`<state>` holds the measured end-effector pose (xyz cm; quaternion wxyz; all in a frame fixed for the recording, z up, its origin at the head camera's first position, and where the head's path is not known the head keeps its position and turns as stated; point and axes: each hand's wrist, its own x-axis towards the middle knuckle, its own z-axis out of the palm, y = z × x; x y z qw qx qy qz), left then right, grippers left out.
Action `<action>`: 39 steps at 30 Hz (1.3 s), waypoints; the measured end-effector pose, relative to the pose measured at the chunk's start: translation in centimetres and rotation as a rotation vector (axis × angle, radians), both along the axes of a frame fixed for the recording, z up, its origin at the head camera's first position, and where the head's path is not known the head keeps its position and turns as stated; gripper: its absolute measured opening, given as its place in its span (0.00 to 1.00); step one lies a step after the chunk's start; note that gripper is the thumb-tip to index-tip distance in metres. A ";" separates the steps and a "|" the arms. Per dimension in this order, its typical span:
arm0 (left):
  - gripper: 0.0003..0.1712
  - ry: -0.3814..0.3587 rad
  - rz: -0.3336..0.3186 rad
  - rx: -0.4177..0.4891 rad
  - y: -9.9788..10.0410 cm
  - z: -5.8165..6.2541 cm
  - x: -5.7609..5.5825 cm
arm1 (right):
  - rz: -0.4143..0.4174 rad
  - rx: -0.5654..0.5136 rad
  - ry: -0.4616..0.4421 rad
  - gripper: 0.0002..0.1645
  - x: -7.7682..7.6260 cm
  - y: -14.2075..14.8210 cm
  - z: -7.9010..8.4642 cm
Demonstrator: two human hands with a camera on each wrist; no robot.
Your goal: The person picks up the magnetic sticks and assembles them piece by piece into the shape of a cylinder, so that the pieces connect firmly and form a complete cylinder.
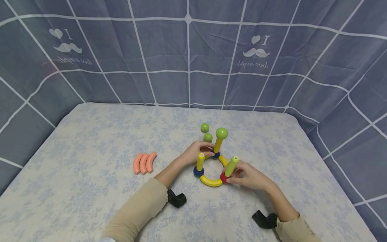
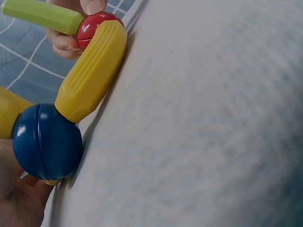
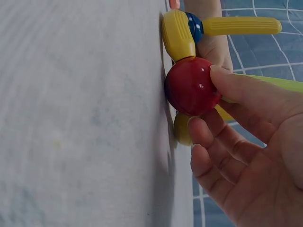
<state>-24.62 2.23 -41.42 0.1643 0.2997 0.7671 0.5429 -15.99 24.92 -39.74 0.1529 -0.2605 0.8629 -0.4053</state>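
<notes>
A toy ring (image 1: 208,182) of yellow curved bars and balls lies on the table cloth (image 1: 90,188), right of the middle, with both hands at it. The right hand (image 1: 251,175) pinches the red ball (image 1: 224,177) at the ring's right corner, its thumb on one side and bent fingertips on the other, so the hand is open only as wide as the ball. A light green stick (image 1: 231,166) stands tilted on that ball. The left hand (image 1: 195,153) has its thumb and forefinger bent round the far blue ball (image 1: 215,155), the gap between them small; its other fingers are mostly hidden. On the far blue ball stands a yellow stick (image 1: 218,145) topped by a large-looking green ball (image 1: 221,133). The left blue ball (image 1: 198,172) carries a shorter-looking yellow peg (image 1: 200,161), upright and untouched by the fingers. Two loose green balls (image 1: 207,137) lie just beyond the left hand. Three pink curved pieces (image 1: 143,163) lie side by side, well apart on the left. A black piece (image 1: 176,198) sits by the left cuff, another (image 1: 265,220) by the right
</notes>
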 end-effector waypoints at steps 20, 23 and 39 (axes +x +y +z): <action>0.17 0.058 0.101 0.013 0.4 -1.5 0.5 | -0.033 0.040 0.112 0.17 -0.1 1.0 0.1; 0.16 0.065 0.108 0.021 0.5 -1.6 0.7 | -0.040 0.026 0.111 0.16 -0.2 1.7 0.0; 0.18 0.240 0.275 0.112 -0.3 -1.5 -2.0 | -0.061 -0.037 0.029 0.16 -0.8 2.8 -0.5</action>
